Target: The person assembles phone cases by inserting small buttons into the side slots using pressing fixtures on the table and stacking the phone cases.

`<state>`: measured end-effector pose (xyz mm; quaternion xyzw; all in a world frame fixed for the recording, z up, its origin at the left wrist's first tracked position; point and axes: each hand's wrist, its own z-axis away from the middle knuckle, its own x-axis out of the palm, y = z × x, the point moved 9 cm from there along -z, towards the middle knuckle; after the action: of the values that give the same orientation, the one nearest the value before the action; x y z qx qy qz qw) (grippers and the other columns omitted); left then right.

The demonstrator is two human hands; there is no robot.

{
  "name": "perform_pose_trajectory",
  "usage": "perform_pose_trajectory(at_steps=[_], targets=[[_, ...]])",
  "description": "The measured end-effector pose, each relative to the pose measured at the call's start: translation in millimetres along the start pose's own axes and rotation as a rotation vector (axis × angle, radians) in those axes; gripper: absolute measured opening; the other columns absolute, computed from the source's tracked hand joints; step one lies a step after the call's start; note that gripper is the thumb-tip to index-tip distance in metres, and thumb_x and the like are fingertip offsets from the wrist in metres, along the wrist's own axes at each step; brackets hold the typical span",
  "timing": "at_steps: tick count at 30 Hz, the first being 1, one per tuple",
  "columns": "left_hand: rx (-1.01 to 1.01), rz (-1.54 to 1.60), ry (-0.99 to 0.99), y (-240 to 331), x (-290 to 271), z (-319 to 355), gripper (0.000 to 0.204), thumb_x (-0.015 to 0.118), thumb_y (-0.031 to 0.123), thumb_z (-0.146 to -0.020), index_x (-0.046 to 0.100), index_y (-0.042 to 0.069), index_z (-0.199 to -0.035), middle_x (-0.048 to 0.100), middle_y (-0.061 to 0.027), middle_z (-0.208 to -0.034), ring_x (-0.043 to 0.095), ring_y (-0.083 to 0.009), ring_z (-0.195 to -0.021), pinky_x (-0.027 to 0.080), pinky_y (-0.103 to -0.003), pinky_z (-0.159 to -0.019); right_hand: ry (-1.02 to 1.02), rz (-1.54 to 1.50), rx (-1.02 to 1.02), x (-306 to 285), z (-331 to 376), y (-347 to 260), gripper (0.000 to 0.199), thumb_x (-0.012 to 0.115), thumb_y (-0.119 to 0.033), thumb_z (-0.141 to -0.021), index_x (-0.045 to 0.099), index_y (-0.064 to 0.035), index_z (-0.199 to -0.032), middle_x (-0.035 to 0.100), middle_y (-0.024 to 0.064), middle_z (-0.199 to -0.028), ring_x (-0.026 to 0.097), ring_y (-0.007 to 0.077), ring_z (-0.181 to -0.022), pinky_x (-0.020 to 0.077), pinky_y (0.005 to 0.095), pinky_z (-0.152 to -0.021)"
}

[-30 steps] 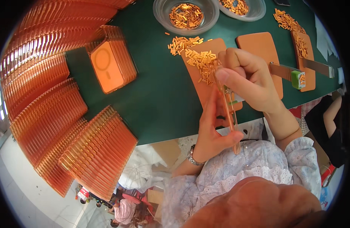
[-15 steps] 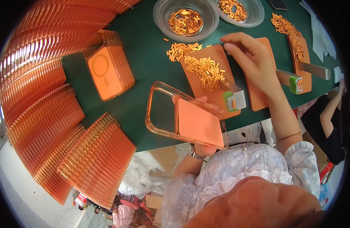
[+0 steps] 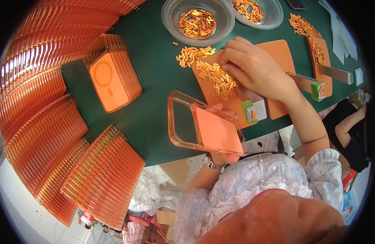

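My left hand (image 3: 232, 157) grips a clear orange phone case (image 3: 220, 132), tilted above the table's near edge. Some of its fingers show behind the case. On an orange board lies a heap of small gold-orange rod-shaped pieces (image 3: 218, 83). My right hand (image 3: 256, 69) is over that heap, its fingers bent and closed at the heap's upper edge. Whether a piece is between the fingertips is hidden. Just below the right hand, a metal strip with a green-and-white end piece (image 3: 252, 111) rests on the board (image 3: 232, 106).
Long rows of orange phone cases (image 3: 104, 175) line the left side, with a shorter stack (image 3: 114, 83) beside them. Two clear bowls (image 3: 168, 24) of small pieces stand at the back. More boards (image 3: 282, 57) lie rightward; another person's arm (image 3: 350, 124) shows far right.
My right hand has moved left and down onto the heap, its fingers closing. The phone case in my left hand has shifted slightly right.
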<state>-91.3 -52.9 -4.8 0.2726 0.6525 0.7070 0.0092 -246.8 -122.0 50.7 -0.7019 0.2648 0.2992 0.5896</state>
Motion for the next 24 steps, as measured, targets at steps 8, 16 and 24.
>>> perform_pose_trajectory(at_steps=[8,16,24], targets=[[-0.104,-0.027,0.142,6,5,3,0.118,0.074,0.075,-0.055,0.033,-0.005,-0.131,0.051,-0.0159,-0.113,0.059,-0.0233,-0.095,0.05,-0.037,-0.083,0.196,-0.78,0.241,-27,21,-2,0.013,0.058,-0.01,-0.092,0.059,0.0012,-0.099,0.062,0.0038,-0.091,0.058,0.0089,-0.085,0.0472,0.025,-0.073],[-0.099,0.002,0.112,9,3,2,0.113,0.073,0.074,-0.059,0.033,-0.003,-0.131,0.051,-0.0146,-0.115,0.059,-0.0194,-0.098,0.053,-0.033,-0.082,0.08,-0.988,0.027,-49,24,-37,0.01,0.062,-0.009,-0.089,0.063,0.0008,-0.086,0.064,0.002,-0.09,0.058,0.0061,-0.081,0.0466,0.0215,-0.071],[-0.212,0.086,0.073,12,12,13,0.113,0.071,0.074,-0.06,0.029,-0.001,-0.134,0.047,-0.0156,-0.125,0.06,-0.0207,-0.099,0.054,-0.036,-0.082,-0.011,-0.476,-0.057,-53,19,-60,0.017,0.066,-0.017,-0.083,0.058,-0.0029,-0.079,0.054,0.001,-0.078,0.049,0.0102,-0.069,0.0384,0.0255,-0.06]])
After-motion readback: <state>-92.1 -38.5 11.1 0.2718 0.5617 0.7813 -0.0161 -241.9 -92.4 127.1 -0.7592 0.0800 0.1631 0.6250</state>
